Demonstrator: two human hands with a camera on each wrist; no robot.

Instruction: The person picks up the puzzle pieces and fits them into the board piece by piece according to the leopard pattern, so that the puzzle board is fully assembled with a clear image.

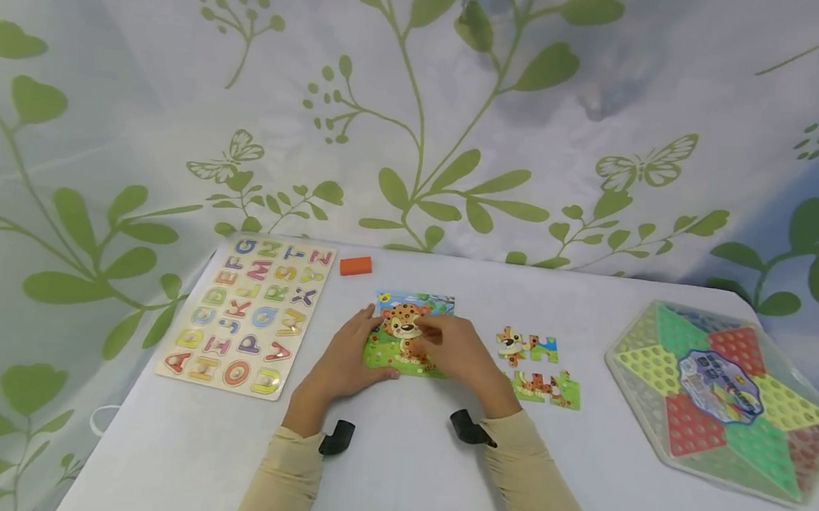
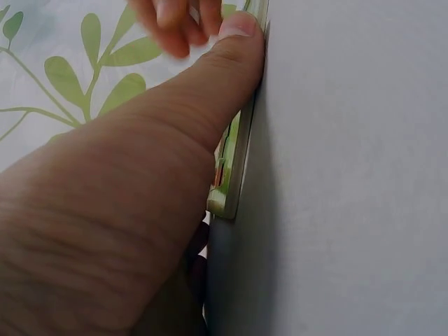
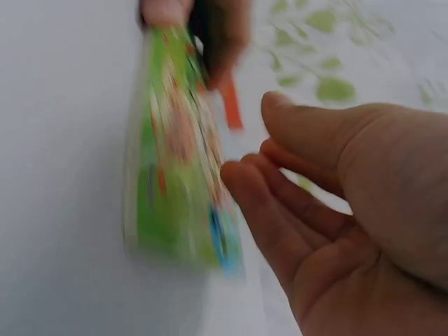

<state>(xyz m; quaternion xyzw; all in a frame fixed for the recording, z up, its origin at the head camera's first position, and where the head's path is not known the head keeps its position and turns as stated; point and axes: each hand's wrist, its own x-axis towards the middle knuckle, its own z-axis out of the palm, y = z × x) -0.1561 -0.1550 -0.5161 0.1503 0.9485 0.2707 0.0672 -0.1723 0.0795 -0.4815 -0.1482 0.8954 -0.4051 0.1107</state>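
A leopard jigsaw puzzle (image 1: pixel 396 349) in a thin tray lies at the middle of the white table. My left hand (image 1: pixel 345 356) holds its left near corner, the thumb along the near edge and the fingers at the left side. In the left wrist view that thumb (image 2: pixel 231 66) presses against the tray's edge. My right hand (image 1: pixel 454 347) hovers over the puzzle's right half, fingers bent. The right wrist view shows a gap between thumb and fingertips (image 3: pixel 241 178), with nothing in it. Loose puzzle pieces (image 1: pixel 545 348) lie right of the tray, several of them beside the right wrist.
A wooden alphabet board (image 1: pixel 285 278) lies to the left. Behind the puzzle sits a small orange block (image 1: pixel 356 266). A hexagonal Chinese checkers box (image 1: pixel 720 388) is at the right. A leaf-patterned cloth (image 1: pixel 419 128) hangs behind the table.
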